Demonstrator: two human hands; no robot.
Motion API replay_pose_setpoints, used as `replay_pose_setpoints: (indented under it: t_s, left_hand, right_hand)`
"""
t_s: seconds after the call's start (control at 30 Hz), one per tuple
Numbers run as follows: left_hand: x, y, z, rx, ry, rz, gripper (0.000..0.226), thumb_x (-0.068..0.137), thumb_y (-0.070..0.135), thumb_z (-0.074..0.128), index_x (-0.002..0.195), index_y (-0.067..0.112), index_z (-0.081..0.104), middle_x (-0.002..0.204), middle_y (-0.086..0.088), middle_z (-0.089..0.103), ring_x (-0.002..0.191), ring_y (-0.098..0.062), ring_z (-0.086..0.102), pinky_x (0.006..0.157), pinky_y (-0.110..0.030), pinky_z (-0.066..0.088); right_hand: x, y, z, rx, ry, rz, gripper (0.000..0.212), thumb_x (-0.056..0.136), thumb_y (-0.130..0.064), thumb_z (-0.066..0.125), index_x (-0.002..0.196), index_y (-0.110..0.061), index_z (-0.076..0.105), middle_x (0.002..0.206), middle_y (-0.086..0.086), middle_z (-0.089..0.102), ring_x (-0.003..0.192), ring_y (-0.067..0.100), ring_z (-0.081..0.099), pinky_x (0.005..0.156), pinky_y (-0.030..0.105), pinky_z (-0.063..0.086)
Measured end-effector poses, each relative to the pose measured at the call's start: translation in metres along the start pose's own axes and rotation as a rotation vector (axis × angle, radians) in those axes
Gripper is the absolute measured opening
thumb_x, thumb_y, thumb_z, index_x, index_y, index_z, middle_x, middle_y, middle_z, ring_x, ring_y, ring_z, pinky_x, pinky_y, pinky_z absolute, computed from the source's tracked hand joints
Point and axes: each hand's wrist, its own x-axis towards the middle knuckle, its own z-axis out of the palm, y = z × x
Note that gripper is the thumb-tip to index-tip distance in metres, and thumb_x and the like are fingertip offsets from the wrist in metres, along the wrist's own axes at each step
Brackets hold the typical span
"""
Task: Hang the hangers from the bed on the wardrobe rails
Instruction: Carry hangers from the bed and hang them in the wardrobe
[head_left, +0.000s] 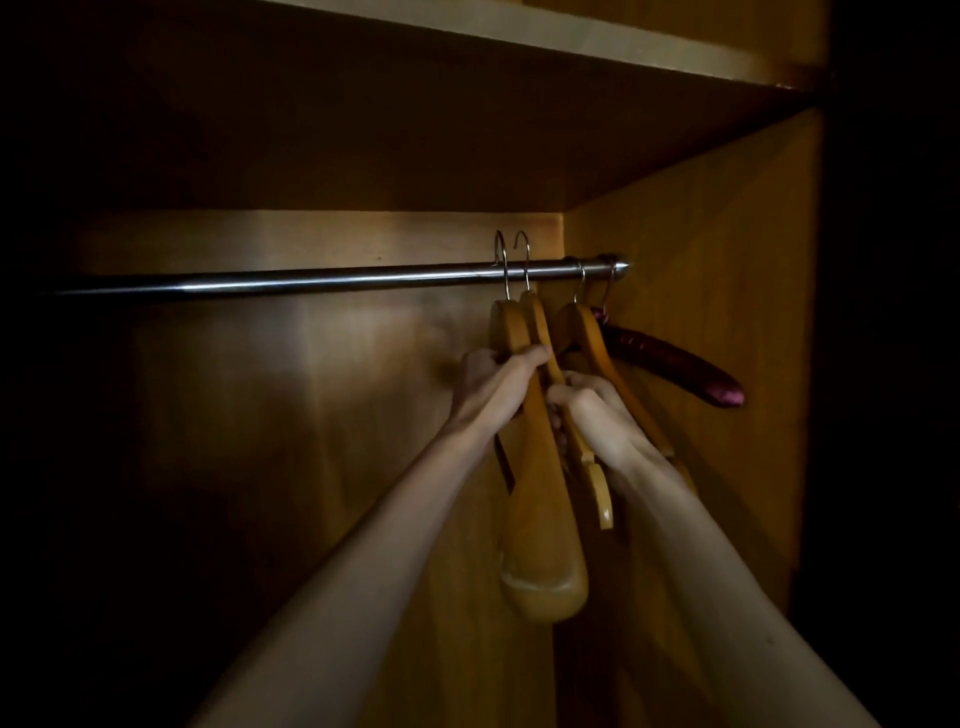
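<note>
Dim wooden wardrobe (701, 260) walls surround a steel rail (311, 280), bare leftward. Two wooden hangers (540, 519), hooks raised just above the rail, are gripped by the left hand (498, 384) and right hand (597, 415). Near the right wall hang another wooden hanger (587, 327) and a purple padded hanger (675, 369).

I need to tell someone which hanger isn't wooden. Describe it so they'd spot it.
Follow the metal rail to its right end by the wardrobe's side wall. The last hanger there, the padded hanger, is covered in shiny dark purple fabric; its neighbours are bare wood.
</note>
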Motion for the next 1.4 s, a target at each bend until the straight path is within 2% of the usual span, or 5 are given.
replay_pose_setpoints:
  t_s: [0.43, 0.7, 1.0, 1.17, 1.4]
  left_hand:
    - [0.056, -0.032, 0.051, -0.067, -0.118, -0.178, 0.063, 0.054, 0.076, 0.074, 0.086, 0.022, 0.076, 0.086, -0.003, 0.074, 0.084, -0.027, 0.073, 0.088, -0.047, 0.059]
    - [0.029, -0.020, 0.069, -0.069, 0.028, -0.160, 0.034, 0.084, 0.051, 0.072, 0.082, 0.017, 0.075, 0.053, 0.009, 0.061, 0.054, -0.010, 0.060, 0.049, -0.019, 0.042]
    - [-0.027, -0.074, 0.061, -0.326, 0.042, -0.259, 0.069, 0.079, 0.073, 0.064, 0.129, 0.025, 0.065, 0.117, 0.000, 0.073, 0.108, -0.018, 0.067, 0.099, -0.046, 0.053]
    - [-0.093, -0.135, 0.067, -0.211, 0.075, -0.219, 0.024, 0.104, 0.029, 0.050, 0.087, 0.016, 0.061, 0.072, -0.002, 0.054, 0.065, -0.012, 0.052, 0.063, -0.031, 0.043]
    - [-0.195, -0.262, 0.113, 0.184, -0.347, -0.277, 0.016, 0.095, 0.018, 0.064, 0.080, 0.025, 0.065, 0.071, 0.003, 0.065, 0.067, -0.022, 0.062, 0.063, -0.038, 0.048]
  right_hand:
    - [0.007, 0.017, -0.046, -0.001, -0.005, 0.120, 0.027, 0.092, -0.014, 0.050, 0.065, -0.015, 0.051, 0.060, 0.002, 0.047, 0.052, 0.013, 0.045, 0.057, 0.028, 0.040]
    - [-0.003, 0.027, -0.067, -0.028, -0.024, 0.090, 0.032, 0.096, -0.032, 0.056, 0.071, -0.014, 0.062, 0.064, 0.003, 0.058, 0.055, 0.012, 0.053, 0.056, 0.025, 0.045]
    - [-0.069, 0.059, -0.048, 0.182, 0.178, 0.120, 0.034, 0.103, -0.044, 0.041, 0.083, -0.029, 0.063, 0.068, -0.011, 0.074, 0.075, 0.003, 0.072, 0.074, 0.022, 0.049]
    - [-0.109, 0.116, -0.037, 0.011, 0.140, 0.183, 0.033, 0.106, -0.035, 0.041, 0.085, -0.020, 0.062, 0.065, 0.003, 0.060, 0.053, 0.016, 0.054, 0.059, 0.035, 0.047]
    - [-0.194, 0.231, -0.025, -0.222, 0.063, 0.480, 0.040, 0.099, -0.047, 0.053, 0.094, -0.010, 0.070, 0.073, 0.002, 0.071, 0.062, 0.011, 0.067, 0.060, 0.029, 0.054]
